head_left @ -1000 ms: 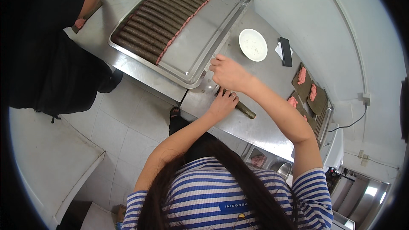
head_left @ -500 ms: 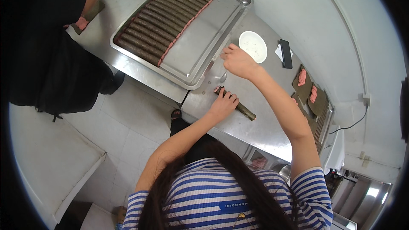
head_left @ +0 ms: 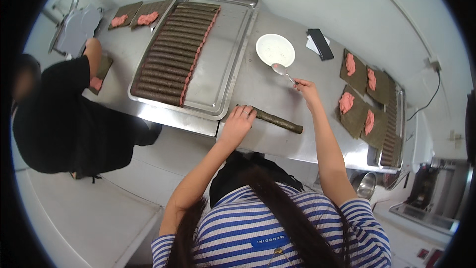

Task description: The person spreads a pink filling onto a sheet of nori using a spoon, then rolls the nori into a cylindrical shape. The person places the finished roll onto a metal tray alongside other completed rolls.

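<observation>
A long dark seaweed-wrapped roll [head_left: 277, 119] lies near the front edge of the stainless steel bench [head_left: 258, 87]. The left hand [head_left: 239, 122] rests on the roll's left end, fingers spread flat over it. The right hand [head_left: 307, 91] pinches the handle of a metal spoon [head_left: 282, 71], whose bowl sits just beside a round white plate [head_left: 274, 49]. To the left stands a large steel tray [head_left: 223, 64] lined with finished rolls. Seaweed sheets topped with pink paste [head_left: 354, 106] lie toward the bench's right end.
</observation>
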`<act>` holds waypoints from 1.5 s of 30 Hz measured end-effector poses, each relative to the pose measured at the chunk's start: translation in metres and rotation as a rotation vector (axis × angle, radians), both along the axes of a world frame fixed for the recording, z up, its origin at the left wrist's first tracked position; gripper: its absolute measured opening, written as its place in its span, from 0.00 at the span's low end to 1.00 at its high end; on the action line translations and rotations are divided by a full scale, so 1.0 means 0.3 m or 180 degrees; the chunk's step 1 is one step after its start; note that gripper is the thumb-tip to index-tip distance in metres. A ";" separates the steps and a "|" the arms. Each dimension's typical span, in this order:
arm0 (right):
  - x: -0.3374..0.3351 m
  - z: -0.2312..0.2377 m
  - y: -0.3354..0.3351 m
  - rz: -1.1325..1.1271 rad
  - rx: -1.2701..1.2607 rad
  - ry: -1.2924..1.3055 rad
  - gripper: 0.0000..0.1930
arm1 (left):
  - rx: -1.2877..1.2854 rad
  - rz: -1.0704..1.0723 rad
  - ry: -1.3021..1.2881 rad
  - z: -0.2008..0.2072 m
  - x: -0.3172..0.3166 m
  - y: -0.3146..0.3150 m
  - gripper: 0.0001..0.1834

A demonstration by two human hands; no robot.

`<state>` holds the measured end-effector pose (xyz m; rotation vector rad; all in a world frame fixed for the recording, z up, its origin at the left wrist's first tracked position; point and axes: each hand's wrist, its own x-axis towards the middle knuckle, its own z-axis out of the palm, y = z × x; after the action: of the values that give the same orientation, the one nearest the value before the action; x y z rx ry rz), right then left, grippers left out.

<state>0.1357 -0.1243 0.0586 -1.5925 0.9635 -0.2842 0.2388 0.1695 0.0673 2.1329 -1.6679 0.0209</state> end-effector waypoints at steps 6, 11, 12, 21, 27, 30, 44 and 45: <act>0.016 -0.085 -0.038 -0.0013 0.0079 0.0071 0.17 | 0.0450 -0.0541 -0.0089 0.049 0.068 -0.102 0.27; -0.030 -0.013 0.084 0.0337 -0.2257 0.0275 0.17 | 0.1128 -0.0800 -0.0075 0.019 0.097 -0.164 0.22; -0.044 0.019 0.150 0.0593 -0.2262 0.0262 0.18 | 0.0888 -0.0850 -0.0174 0.009 0.105 -0.164 0.19; -0.181 -0.029 0.437 0.1455 -0.2824 0.0635 0.10 | 0.1159 -0.0926 0.0032 0.052 0.107 -0.223 0.12; -0.341 -0.011 0.363 0.1177 -0.2664 0.0997 0.10 | 0.1206 -0.0977 0.0068 0.044 0.126 -0.231 0.14; -0.389 -0.003 0.345 0.1148 -0.2679 0.1126 0.11 | 0.1262 -0.0975 -0.0003 0.048 0.124 -0.237 0.14; -0.285 -0.039 0.384 0.1359 -0.2661 0.0445 0.17 | 0.1573 -0.1051 0.0524 0.056 0.082 -0.303 0.16; -0.283 -0.039 0.380 0.1341 -0.2571 0.0437 0.17 | 0.1707 -0.1040 0.0570 0.059 0.085 -0.315 0.16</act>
<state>0.0508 -0.0102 0.0470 -2.5323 0.6047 -0.2860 0.2645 0.0749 0.0851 2.0929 -2.0526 -0.7694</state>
